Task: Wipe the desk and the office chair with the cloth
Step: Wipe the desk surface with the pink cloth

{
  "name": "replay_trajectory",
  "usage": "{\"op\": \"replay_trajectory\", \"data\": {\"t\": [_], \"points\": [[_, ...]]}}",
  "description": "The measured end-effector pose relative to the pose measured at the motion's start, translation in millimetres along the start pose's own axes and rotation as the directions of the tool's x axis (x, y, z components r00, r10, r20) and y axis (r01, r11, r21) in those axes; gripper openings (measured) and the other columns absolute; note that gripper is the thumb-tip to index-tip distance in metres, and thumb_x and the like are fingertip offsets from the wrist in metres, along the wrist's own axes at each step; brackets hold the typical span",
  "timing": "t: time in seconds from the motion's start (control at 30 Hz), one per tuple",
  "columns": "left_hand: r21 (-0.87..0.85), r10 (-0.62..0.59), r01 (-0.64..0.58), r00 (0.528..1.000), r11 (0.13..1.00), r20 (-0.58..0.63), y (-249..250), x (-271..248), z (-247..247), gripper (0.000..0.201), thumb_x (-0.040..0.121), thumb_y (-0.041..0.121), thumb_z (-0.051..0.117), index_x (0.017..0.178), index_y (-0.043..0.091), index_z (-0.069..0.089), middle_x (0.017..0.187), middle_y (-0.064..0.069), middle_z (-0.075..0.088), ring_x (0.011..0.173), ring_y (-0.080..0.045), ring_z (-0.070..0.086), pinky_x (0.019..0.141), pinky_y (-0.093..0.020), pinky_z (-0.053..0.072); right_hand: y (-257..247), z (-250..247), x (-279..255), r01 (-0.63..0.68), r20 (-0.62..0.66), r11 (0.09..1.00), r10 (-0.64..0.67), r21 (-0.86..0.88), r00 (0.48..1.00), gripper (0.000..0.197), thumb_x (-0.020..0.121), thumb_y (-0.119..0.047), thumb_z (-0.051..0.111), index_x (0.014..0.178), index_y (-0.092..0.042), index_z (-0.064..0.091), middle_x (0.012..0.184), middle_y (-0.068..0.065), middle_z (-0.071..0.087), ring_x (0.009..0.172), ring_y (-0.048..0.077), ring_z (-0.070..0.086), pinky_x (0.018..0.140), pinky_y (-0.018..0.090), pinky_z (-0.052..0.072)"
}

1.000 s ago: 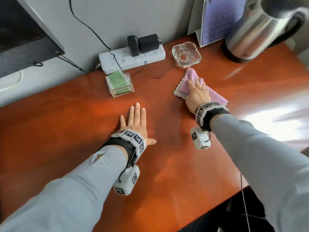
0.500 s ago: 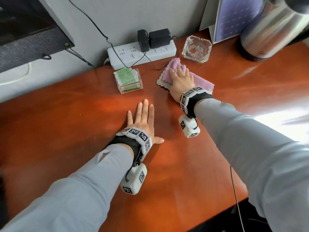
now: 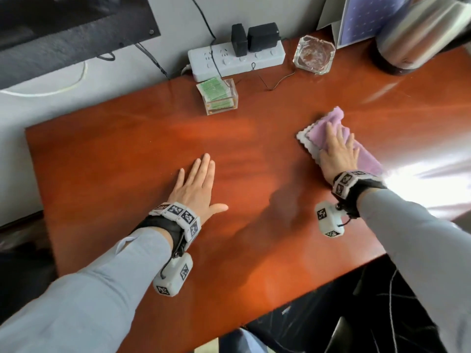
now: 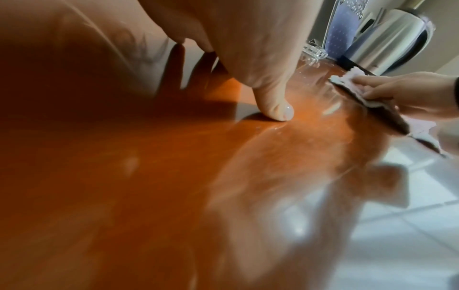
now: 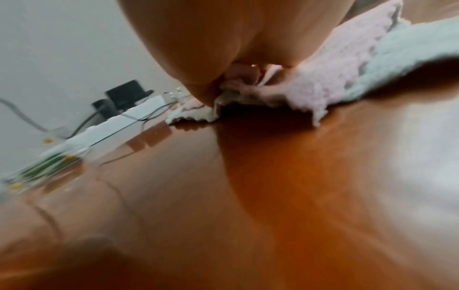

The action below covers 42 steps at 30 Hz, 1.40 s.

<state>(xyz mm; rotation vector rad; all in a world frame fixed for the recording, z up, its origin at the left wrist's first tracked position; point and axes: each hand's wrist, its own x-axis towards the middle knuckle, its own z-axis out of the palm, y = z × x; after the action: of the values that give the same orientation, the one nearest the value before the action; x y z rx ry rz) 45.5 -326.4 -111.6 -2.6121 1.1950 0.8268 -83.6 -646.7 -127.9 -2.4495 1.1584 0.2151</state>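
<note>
On the glossy reddish-brown wooden tabletop [image 3: 142, 154], seen from your head camera, your left hand [image 3: 197, 186] lies flat, its fingers straight and spread, holding nothing. Your right hand [image 3: 337, 155] presses down on the pink cloth with the scalloped white edge [image 3: 331, 123], its fingers laid straight across it; the cloth sits on the right half of the tabletop, well apart from your left hand. Along the back edge stand a white power strip with two black adapters [image 3: 237, 57], a clear square glass ashtray [image 3: 314, 56] just to its right, and a shiny steel kettle [image 3: 418, 34] in the far right corner. A clear acrylic box of green cards [image 3: 218, 96] sits just in front of the power strip.

From your left wrist, the thumb tip touches the tabletop [image 4: 149, 176], and across the surface your right hand [image 4: 410, 94] rests on the cloth [image 4: 352, 82], with the kettle [image 4: 387, 41] behind.

From your right wrist, the picture is blurred; your palm bears on the bunched cloth [image 5: 335, 74], and the power strip [image 5: 119, 125] shows at the left.
</note>
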Motion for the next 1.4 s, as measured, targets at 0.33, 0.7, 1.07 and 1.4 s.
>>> {"op": "replay_trajectory", "data": {"t": [0.33,0.7,1.07,1.4], "points": [[-0.085,0.119,-0.122,0.992,0.989,-0.041,-22,-30,23,0.088,0.101,0.049,0.044,0.157,0.015,-0.015,0.161,0.001,-0.031,0.151,-0.015,-0.019,0.125,-0.040,-0.004,-47,67,-121,0.102,0.043,0.983,-0.096,-0.152,0.994,0.067,0.101,-0.043,0.033,0.155,-0.038,-0.008,0.163,0.004,-0.018,0.148,0.037,-0.016,0.117,0.060,-0.005],[-0.041,0.083,-0.087,0.992,0.995,-0.096,-135,-127,62,0.064,0.107,0.023,0.031,0.159,0.012,-0.004,0.165,-0.003,-0.019,0.153,-0.017,-0.010,0.124,-0.039,-0.002,-223,176,-310,0.348,0.204,0.927,-0.370,0.140,0.906,0.101,0.075,0.016,0.039,0.157,-0.027,-0.003,0.159,-0.005,-0.022,0.146,0.021,-0.027,0.121,0.044,-0.010],[-0.071,0.001,-0.006,0.997,0.997,-0.078,-155,-99,61,0.075,0.103,0.052,0.024,0.158,0.015,-0.012,0.163,-0.001,-0.027,0.152,-0.017,-0.016,0.124,-0.044,-0.004,-127,79,-168,-0.206,-0.199,0.745,0.415,0.634,0.888,0.056,0.106,-0.023,0.033,0.158,-0.021,0.012,0.163,0.010,0.012,0.150,0.025,0.015,0.122,0.038,0.012],[0.015,-0.051,0.053,0.992,0.998,-0.118,-147,-68,55,0.078,0.100,0.057,0.013,0.152,0.017,-0.028,0.158,0.000,-0.037,0.149,-0.017,-0.026,0.123,-0.048,-0.007,-141,70,-43,-0.182,-0.022,0.982,0.183,0.055,0.983,0.067,0.101,-0.037,0.035,0.158,-0.024,0.000,0.164,0.008,-0.007,0.150,0.036,-0.008,0.119,0.055,-0.002]]}}
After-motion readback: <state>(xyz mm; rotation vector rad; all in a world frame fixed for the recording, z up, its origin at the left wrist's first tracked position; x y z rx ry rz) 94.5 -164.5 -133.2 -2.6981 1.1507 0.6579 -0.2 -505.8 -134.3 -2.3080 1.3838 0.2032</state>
